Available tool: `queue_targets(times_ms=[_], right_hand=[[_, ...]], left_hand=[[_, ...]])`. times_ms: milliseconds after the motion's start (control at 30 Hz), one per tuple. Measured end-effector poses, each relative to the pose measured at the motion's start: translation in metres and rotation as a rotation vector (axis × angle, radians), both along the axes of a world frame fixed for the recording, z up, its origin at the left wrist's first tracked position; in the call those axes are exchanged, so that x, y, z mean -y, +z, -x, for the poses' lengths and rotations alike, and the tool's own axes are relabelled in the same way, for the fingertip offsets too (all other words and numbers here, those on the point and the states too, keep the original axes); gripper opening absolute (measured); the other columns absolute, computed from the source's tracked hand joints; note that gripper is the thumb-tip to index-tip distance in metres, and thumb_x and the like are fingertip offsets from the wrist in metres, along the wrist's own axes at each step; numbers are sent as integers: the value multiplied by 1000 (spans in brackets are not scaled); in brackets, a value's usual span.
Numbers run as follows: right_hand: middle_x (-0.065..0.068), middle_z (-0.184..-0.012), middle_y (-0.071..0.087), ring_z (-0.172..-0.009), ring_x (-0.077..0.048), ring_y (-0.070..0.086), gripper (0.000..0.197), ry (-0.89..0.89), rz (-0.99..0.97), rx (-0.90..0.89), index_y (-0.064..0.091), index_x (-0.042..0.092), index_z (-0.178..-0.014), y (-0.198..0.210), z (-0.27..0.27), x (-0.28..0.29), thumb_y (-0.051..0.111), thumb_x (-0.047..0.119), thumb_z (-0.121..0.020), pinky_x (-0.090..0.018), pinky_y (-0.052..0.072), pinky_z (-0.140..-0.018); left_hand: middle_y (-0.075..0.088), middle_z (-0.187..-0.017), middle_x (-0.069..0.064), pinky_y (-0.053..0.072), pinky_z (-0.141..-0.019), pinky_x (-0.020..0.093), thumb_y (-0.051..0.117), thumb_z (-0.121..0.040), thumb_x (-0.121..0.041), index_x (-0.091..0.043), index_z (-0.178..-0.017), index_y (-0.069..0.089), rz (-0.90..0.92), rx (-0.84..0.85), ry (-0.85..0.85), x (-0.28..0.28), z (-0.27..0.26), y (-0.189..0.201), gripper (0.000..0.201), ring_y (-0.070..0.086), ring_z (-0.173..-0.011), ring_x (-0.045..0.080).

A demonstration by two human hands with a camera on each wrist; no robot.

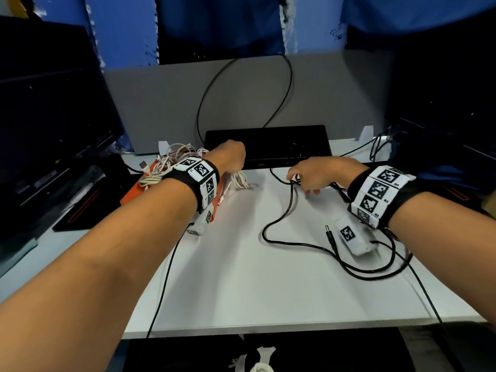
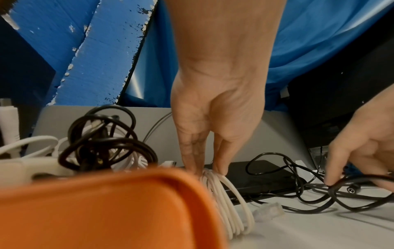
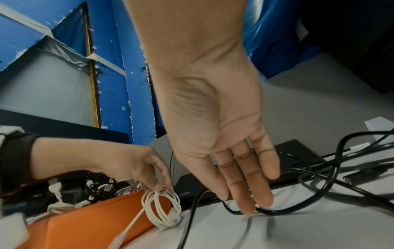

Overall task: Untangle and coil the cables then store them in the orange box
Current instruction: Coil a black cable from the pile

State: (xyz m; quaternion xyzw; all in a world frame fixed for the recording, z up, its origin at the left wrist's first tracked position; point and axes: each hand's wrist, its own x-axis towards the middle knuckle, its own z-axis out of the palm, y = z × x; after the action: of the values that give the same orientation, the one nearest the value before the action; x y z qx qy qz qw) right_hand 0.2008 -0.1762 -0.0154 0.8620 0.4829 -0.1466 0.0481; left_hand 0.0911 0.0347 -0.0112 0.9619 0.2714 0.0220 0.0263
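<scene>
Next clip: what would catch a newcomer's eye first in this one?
The orange box at the left of the white table, piled with tangled white and black cables, stands out most. Beside it the left hand pinches a coiled white cable standing on the table. To the right, the right hand reaches its fingers into a loose black cable sprawled over the table.

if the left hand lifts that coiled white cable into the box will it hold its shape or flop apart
The thin white coiled cable looks light and floppy. The left hand pinches its loops only at the top, and nothing binds them, so they may sag or spread. Its loose tail with the clear plug will probably dangle and could snag on the orange plastic box rim.
</scene>
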Motion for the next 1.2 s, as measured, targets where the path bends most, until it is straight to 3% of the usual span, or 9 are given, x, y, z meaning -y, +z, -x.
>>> queue_targets(times_ms=[200,400,633,733,800,900,1033,1133,1200], right_hand=[[4,-102,71,-78,-13,74,49,97,-27,-42,58,34,-134,-9,1,-8,57,12,-91,-41,58,-93],[4,-90,78,-70,-14,71,17,123,-55,-28,67,22,-108,-6,5,-10,59,14,-96,-32,55,-79],[7,-76,74,-64,-18,73,23,47,-312,48,73,21,-88,8,4,-8,55,8,-92,-34,61,-77],[7,-75,74,-59,-15,72,19,17,-368,40,73,24,-82,10,2,-8,61,16,-94,-37,63,-77],[8,-74,74,-57,-14,71,17,8,-369,49,73,24,-81,10,3,-9,63,19,-94,-37,62,-78],[11,-73,72,-64,-16,72,12,6,-381,73,76,25,-88,12,7,-9,65,21,-91,-35,61,-77],[6,-78,73,-68,-17,70,10,-4,-521,94,73,28,-86,25,9,-4,64,24,-88,-38,61,-79],[2,-76,76,-60,-22,73,13,-91,-779,13,72,22,-86,43,-1,12,64,25,-95,-30,60,-68],[0,-75,77,-63,-29,74,17,-153,-946,-47,71,19,-84,56,-9,29,65,27,-99,-28,61,-66]], left_hand=[[75,-97,3,61,-85,39,52,-89,-12,-15,-89,77,-7,-46,-74,-5,-5,2,25,71,-86,24],[73,-107,-10,56,-95,40,70,-90,-28,-31,-98,77,-31,-136,-194,3,-5,0,11,67,-102,17],[60,-124,8,42,-100,45,61,-94,-15,-19,-118,71,-338,-203,-194,6,0,3,26,55,-115,30],[58,-124,11,41,-100,47,55,-98,-23,-17,-118,70,-315,-168,-205,10,3,6,26,54,-115,32],[62,-110,9,45,-94,45,50,-101,-31,-16,-103,73,-211,-85,-245,19,3,8,28,58,-106,32],[57,-73,-2,44,-74,35,49,-104,-45,-15,-72,59,195,137,-319,39,6,10,45,58,-74,22],[75,-96,4,58,-80,34,54,-104,-45,-11,-117,67,709,209,-357,73,22,14,38,73,-83,17],[53,-65,-1,55,-60,29,56,-105,-25,-3,-114,67,993,395,-351,80,46,22,27,55,-55,16],[40,-63,-4,50,-56,25,53,-106,-27,-7,-100,67,1144,484,-345,82,67,32,24,40,-49,10]])
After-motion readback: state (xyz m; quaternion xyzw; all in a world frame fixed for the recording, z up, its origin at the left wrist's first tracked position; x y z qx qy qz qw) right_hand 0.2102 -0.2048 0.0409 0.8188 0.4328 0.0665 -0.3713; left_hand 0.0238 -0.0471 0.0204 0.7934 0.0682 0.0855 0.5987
